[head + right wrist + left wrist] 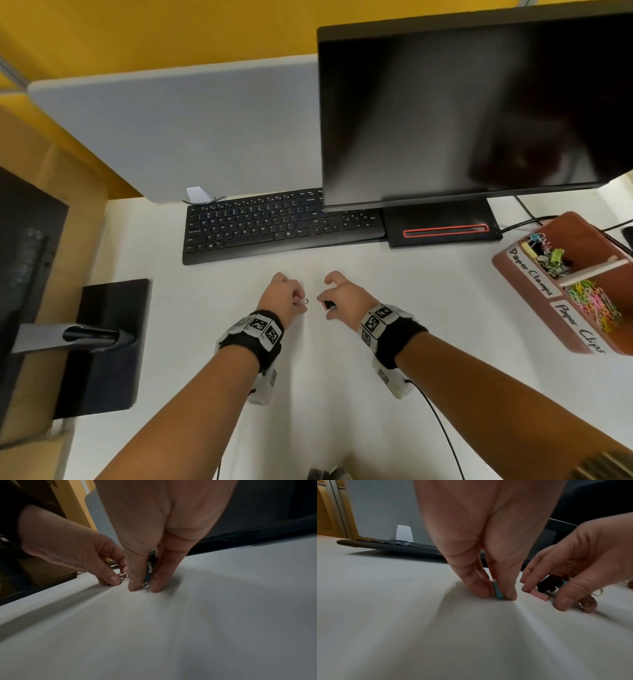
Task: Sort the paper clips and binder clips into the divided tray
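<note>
Hands (286, 294) pinch clips; tray (534, 294) holds sorted clips.

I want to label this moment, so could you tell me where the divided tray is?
In the head view the divided tray sits at the desk's far right, right of the monitor stand, well away from both hands.

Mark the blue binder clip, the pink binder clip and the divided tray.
blue binder clip (498, 591), left wrist view, its body.
pink binder clip (539, 595), left wrist view, its body.
divided tray (534, 301), head view, labelled front wall.
</note>
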### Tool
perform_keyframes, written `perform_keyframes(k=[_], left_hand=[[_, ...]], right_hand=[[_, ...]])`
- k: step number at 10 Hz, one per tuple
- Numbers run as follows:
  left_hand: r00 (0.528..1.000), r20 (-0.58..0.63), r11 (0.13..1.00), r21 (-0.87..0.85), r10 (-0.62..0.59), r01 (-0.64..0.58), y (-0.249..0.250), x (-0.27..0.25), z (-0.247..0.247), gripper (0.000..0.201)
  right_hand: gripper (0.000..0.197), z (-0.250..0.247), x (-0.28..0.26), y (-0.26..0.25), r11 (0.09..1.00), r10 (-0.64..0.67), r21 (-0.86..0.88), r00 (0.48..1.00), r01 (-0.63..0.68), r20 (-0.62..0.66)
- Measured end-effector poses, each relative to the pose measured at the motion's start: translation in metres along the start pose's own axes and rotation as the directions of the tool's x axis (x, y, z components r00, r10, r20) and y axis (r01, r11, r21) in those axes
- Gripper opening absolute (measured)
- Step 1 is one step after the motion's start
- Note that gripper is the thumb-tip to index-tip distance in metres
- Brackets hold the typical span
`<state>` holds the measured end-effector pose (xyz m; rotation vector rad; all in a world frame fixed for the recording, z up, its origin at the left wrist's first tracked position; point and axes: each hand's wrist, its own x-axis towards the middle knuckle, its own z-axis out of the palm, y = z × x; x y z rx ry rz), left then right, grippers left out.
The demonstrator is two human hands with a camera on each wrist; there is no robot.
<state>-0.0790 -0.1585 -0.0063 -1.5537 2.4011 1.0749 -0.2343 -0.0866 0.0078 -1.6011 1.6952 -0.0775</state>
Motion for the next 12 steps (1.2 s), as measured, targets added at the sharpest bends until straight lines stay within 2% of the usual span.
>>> perform_keyframes(k=[2, 4, 5, 6, 7, 8, 9, 10, 11, 12], left_hand=[[1.0, 0.0, 1.0, 0.006, 0.004, -0.004, -0.003, -0.006, 0.0, 0.021], [0.999, 0.044, 1.0, 0.007, 0.006, -0.006, -0.002, -0.007, 0.0, 0.026], [0.992, 0.126, 0.995, -0.103, 0.002, 0.011, 0.007, -0.009, 0.005, 0.034], [0.979, 0.193, 0.977, -0.21, 0.067, -0.026, 0.046, -0.008, 0.013, 0.03], [0.966, 0.161, 0.941, -0.306, 0.201, -0.145, 0.118, 0.0, 0.017, 0.028], [0.944, 0.085, 0.88, -0.397, 0.318, -0.261, 0.205, 0.016, 0.031, 0.024], [0.929, 0.024, 0.81, -0.497, 0.37, -0.31, 0.288, 0.029, 0.055, 0.022], [0.928, 0.013, 0.77, -0.563, 0.372, -0.3, 0.353, 0.036, 0.077, 0.019], [0.92, 0.104, 0.839, -0.459, 0.377, -0.292, 0.388, 0.048, 0.098, 0.037], [0.914, 0.107, 0.868, -0.373, 0.391, -0.328, 0.402, 0.052, 0.102, 0.04]], right_hand=[[0.022, 0.003, 0.003, -0.001, 0.992, 0.02, -0.128, 1.0, -0.018, 0.013], [0.024, 0.004, -0.028, 0.017, 0.998, 0.064, -0.028, 0.998, -0.064, -0.012], [0.022, -0.005, -0.055, 0.039, 0.994, 0.091, 0.066, 0.993, -0.087, -0.072], [0.02, -0.032, -0.091, 0.066, 0.98, 0.159, 0.152, 0.961, -0.126, -0.226], [0.018, -0.075, -0.128, 0.096, 0.962, 0.247, 0.215, 0.878, -0.17, -0.41], [0.019, -0.122, -0.164, 0.127, 0.941, 0.335, 0.238, 0.781, -0.242, -0.528], [0.017, -0.157, -0.19, 0.16, 0.921, 0.39, 0.276, 0.662, -0.275, -0.641], [0.019, -0.185, -0.201, 0.186, 0.873, 0.486, 0.317, 0.613, -0.37, -0.623], [0.034, -0.198, -0.199, 0.209, 0.833, 0.554, 0.332, 0.657, -0.443, -0.511], [0.051, -0.197, -0.201, 0.231, 0.842, 0.536, 0.36, 0.697, -0.401, -0.477]])
